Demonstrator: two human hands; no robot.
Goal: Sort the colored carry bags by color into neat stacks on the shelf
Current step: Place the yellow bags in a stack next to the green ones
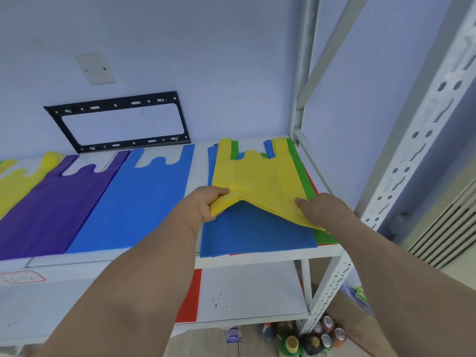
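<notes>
Shelf (257,256); yellow bag (257,176) edge pinched, both hands.

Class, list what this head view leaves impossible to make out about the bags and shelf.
1. Bags under the yellow bag: only blue, green and red edges show, so their number is hidden.
2. Right hand grip: fingertips lie under the yellow bag.
3. Yellow stack: cut by the left edge.
4. Shelf label: writing too blurred.

place: storage room or stockroom | shown by: white slotted-steel shelving rack (401,161), bare painted wall (206,47) with empty TV bracket (118,122), drink cans (328,331) and bottles (291,343) kept on the floor
</notes>
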